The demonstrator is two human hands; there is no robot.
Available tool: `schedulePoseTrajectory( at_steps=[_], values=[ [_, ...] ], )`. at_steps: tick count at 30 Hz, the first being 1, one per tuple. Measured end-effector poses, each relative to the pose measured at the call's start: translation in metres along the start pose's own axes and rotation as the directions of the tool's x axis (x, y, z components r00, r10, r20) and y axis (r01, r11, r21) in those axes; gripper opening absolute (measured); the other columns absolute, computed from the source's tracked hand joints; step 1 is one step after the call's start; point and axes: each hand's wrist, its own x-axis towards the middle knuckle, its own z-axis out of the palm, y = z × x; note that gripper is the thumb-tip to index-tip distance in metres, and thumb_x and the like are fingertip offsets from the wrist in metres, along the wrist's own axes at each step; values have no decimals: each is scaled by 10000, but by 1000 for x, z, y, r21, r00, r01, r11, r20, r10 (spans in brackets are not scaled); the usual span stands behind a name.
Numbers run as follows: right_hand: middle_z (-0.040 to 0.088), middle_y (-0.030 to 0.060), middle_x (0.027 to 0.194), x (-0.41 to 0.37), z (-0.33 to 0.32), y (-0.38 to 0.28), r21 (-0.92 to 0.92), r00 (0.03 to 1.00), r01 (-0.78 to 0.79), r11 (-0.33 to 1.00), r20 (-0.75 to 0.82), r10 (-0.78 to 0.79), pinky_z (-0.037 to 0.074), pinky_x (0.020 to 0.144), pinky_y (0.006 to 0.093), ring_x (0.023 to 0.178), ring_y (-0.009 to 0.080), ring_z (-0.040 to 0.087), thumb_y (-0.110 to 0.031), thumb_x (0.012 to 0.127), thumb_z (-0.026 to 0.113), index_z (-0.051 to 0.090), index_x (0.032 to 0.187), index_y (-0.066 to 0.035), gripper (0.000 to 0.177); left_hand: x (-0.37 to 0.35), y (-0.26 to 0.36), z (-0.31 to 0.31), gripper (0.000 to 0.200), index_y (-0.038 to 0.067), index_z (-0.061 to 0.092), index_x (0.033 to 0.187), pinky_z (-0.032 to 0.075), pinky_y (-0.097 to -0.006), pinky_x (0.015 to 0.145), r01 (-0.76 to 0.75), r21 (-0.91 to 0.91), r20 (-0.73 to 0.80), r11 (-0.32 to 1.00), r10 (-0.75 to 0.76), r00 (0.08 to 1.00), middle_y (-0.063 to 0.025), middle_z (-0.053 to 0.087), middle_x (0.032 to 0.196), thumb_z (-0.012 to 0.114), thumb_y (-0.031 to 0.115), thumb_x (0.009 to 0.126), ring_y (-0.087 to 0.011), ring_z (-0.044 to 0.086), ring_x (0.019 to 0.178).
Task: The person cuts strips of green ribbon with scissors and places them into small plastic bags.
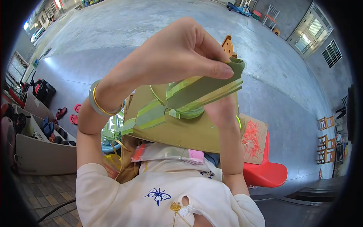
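My left hand (pixel 185 53), with bangles on its wrist, is raised in front of me. Thumb and fingers pinch the folded end of a flat green strap (pixel 200 92) edged with shiny lighter green strips. The strap slopes down to the left. Below and behind it is my right hand (pixel 223 109); its fingers are hidden by the strap. Underneath both hands a tan leather-like panel (pixel 181 130) lies over my lap. A brown piece with holes (pixel 227 46) shows beyond the left fingertips. A clear plastic packet (pixel 166 153) with pink and orange parts rests against my shirt.
To the right, cardboard with red shreds (pixel 253 138) lies on a red plastic chair (pixel 266 174). A shoe rack (pixel 41 155) stands at left, with pink slippers (pixel 74 119) on the floor. Wooden chairs (pixel 326 142) are far right; a white chair (pixel 271 17) stands at the back.
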Motion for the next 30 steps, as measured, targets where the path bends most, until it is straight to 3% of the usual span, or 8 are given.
schedulePoseTrajectory(
  at_steps=[2,6,12,15,18,23,26,30],
  values=[
    [503,104,1217,3,3,3,134,977,204,970,29,-209,472,870,379,1114,219,519,-505,886,471,337,1310,-10,665,1,-1,0,112,17,714,812,426,-344,931,20,-10,-34,1000,-20,999,-44,679,720,720,107,745,-78,597,675],
    [489,73,1195,12,25,24,-189,957,258,948,182,-224,415,966,387,1140,209,477,-374,929,448,389,1262,-64,459,1,-1,-2,270,16,655,994,504,-330,796,237,-21,-44,971,-238,970,-20,661,738,669,207,804,-91,606,679],
    [613,142,936,28,15,-6,343,969,228,911,10,-246,500,861,406,890,280,625,-192,959,403,482,1056,-14,217,-45,-84,-7,594,-7,430,1253,542,-307,690,466,-673,342,575,-317,885,-141,649,935,635,351,826,-200,662,750],
    [592,134,1025,17,-15,-50,363,952,303,881,-85,-293,463,938,428,965,280,598,-175,964,378,498,1045,-13,217,-74,-106,-17,537,-49,467,1148,537,-306,713,603,-432,682,671,-194,705,-193,645,956,685,294,797,-238,659,845],
    [569,138,1085,2,-58,-75,375,943,332,866,-163,-291,432,982,432,1021,267,570,-169,964,374,491,1065,-9,222,-81,-84,-19,368,-39,526,1044,527,-289,724,702,-431,648,566,-348,678,-180,650,959,684,188,802,-219,648,884],
    [570,133,1072,-6,-71,-69,-69,773,419,905,-497,-395,442,947,398,987,243,570,-184,966,381,472,1112,-11,243,-71,-53,-27,224,-51,595,908,486,-259,753,516,-300,436,802,-366,822,-168,651,992,668,137,811,-201,628,929],
    [567,119,1054,7,-67,-42,-199,788,323,925,-484,-380,455,871,347,934,212,570,-231,966,392,466,1132,-17,281,-55,-45,-8,173,-18,665,890,447,-291,839,83,-379,161,922,-22,987,-205,623,1058,682,117,785,-220,548,1092],
    [563,105,1039,27,-35,2,-64,910,337,939,-235,-343,452,830,327,926,199,566,-385,964,354,439,1200,-33,432,-10,-19,10,151,23,708,869,402,-353,922,-161,-20,-64,987,159,985,-238,579,1131,699,113,748,-261,453,1208]
  ],
)
